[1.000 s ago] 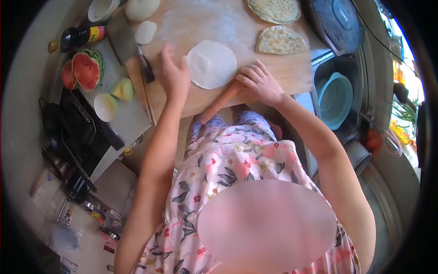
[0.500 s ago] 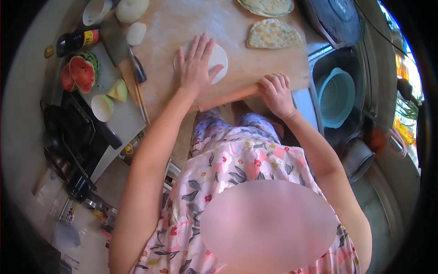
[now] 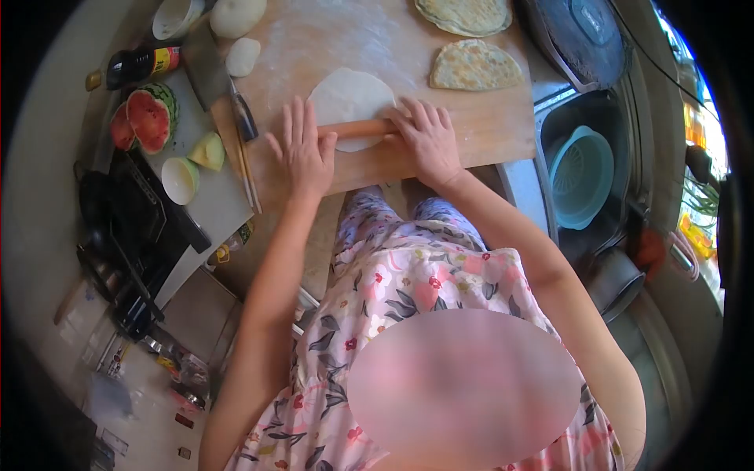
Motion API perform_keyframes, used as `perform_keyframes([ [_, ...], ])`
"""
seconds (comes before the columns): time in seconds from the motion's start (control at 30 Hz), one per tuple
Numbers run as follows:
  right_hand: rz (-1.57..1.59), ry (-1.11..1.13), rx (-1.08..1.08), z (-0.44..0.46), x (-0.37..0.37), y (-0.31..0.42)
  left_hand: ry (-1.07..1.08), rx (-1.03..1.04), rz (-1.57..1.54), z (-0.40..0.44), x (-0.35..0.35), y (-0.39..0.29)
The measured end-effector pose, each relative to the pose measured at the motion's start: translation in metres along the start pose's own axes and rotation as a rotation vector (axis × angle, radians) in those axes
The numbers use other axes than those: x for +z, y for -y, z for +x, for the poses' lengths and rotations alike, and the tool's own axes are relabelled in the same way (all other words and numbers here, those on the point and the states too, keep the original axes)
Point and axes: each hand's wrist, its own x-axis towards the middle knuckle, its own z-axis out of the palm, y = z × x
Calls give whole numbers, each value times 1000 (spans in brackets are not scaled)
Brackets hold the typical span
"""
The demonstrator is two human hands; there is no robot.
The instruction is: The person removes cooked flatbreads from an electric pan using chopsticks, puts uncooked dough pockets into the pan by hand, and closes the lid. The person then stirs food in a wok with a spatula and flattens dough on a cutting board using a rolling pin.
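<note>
A thin round of white dough (image 3: 350,94) lies on the floured wooden board (image 3: 479,118). Across its near part rests a wooden rolling pin (image 3: 357,129). My left hand (image 3: 302,149) lies over the pin's left end, fingers stretched out and spread. Over the right end is my right hand (image 3: 428,140), palm down on the pin with its fingers extended forward. The pin's ends are hidden under my hands. A small dough piece (image 3: 243,57) and a larger dough ball (image 3: 237,16) sit at the back left.
Cooked flatbreads (image 3: 475,65) lie at the right. A cleaver (image 3: 206,67), chopsticks (image 3: 247,177), cut watermelon (image 3: 151,118), a dark bottle (image 3: 141,67) and a stove (image 3: 141,212) are at the left. A teal basket (image 3: 581,179) sits in the sink; a dark pan (image 3: 581,39) stands behind it.
The rolling pin has moved from the board's front edge onto the dough. My left hand has gone from lying on the dough to the pin's left end; my right hand has moved left and forward.
</note>
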Motion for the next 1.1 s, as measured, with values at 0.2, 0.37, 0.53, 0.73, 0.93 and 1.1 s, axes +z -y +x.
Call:
perform_keyframes([
  [0.2,-310,-180,24,105,7,-11,-234,-88,51,107,13,5],
  [0.37,-180,-283,35,141,3,-16,-318,-112,-152,137,12,12],
  [0.53,-246,-196,-42,88,15,-12,-243,85,-278,87,11,36],
  [0.73,43,-85,-117,60,-5,-16,212,-52,-357,93,-19,9],
  [0.93,-34,-101,-204,61,-1,-14,881,-242,-467,129,-27,9],
  [1.1,-32,-184,-255,50,-19,-7,544,-174,-891,99,-40,19],
])
